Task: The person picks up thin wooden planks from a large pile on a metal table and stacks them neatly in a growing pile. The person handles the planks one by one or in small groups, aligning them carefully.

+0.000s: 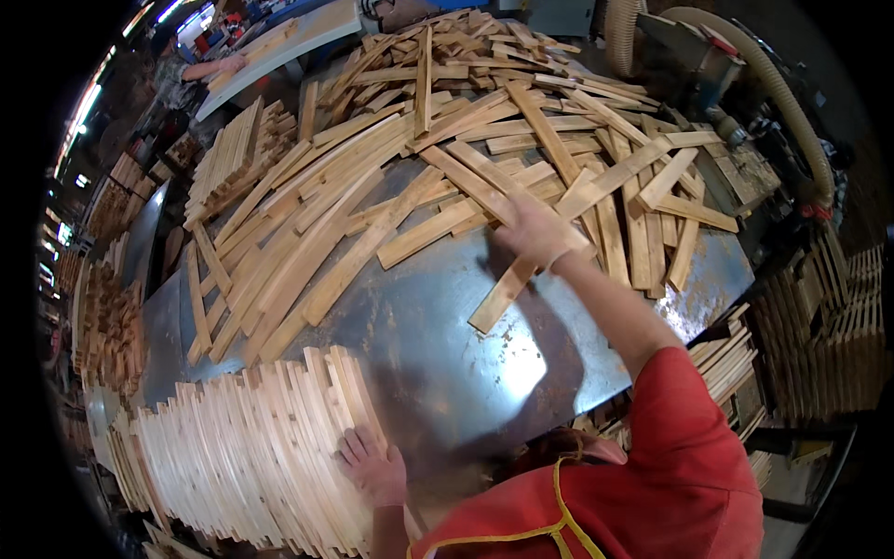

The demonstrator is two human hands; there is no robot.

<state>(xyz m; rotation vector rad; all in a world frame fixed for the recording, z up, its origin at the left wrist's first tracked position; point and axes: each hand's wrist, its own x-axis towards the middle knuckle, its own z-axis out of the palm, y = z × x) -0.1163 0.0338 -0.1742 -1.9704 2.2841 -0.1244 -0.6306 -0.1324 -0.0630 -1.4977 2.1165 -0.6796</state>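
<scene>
My right hand (pixel 535 231) reaches forward to the loose pile of wooden slats (pixel 358 210). Its fingers close round a pale slat (pixel 473 186) near that slat's close end; other slats cross beneath, so how many it grips is hard to tell. One crossing slat (pixel 501 296) juts out from under the hand toward me. Down at the lower left, my left hand (pixel 374 468) lies with fingers stretched against the right end of a tight row of slats (pixel 233 447), which stand side by side on edge. Nothing is held in it.
The pile rests on a shiny metal table (pixel 438 326). A neat slat stack (pixel 233 154) is at the far left, near another person's hand (pixel 231 63) at a light worktop (pixel 289 51). At right are a ribbed hose (pixel 792 93) and stacked boards (pixel 819 326).
</scene>
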